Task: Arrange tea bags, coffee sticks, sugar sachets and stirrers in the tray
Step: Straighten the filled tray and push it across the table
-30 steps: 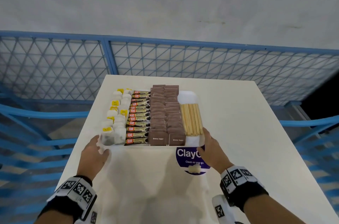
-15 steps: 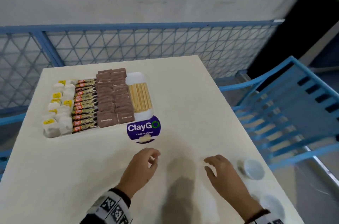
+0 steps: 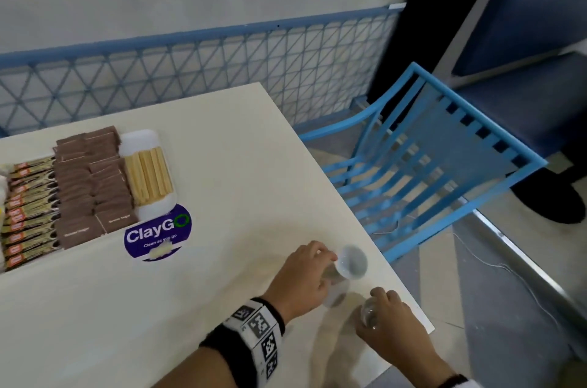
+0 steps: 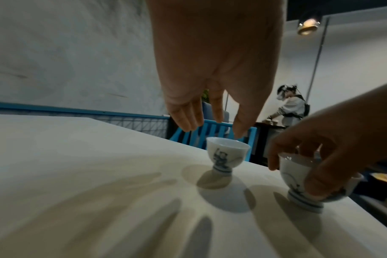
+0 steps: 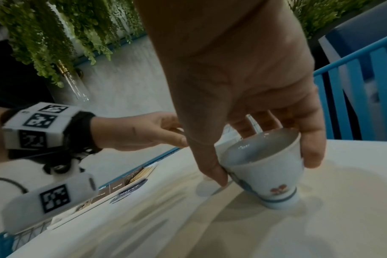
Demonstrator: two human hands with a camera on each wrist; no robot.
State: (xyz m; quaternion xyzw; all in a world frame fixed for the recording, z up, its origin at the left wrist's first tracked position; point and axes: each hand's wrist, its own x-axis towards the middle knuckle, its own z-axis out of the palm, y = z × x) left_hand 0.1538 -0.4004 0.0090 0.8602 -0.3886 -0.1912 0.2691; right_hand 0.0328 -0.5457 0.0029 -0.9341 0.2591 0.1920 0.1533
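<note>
Far left we see tray (image 3: 143, 137) on table (image 3: 222, 171): coffee sticks (image 3: 28, 213), brown sugar sachets (image 3: 92, 178), stirrers (image 3: 148, 176) side by side; tea bags cut off at edge. Near right, our left hand (image 3: 303, 279) hangs fingers straight over far cup (image 4: 226, 153). Right hand (image 3: 392, 321) grips near cup (image 5: 267, 169), tilted.

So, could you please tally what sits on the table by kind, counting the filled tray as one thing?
Cups: 2, the far cup by the left hand and the near cup gripped by the right hand
Filled tray: 1
ClayGo sticker: 1
Total: 4
</note>
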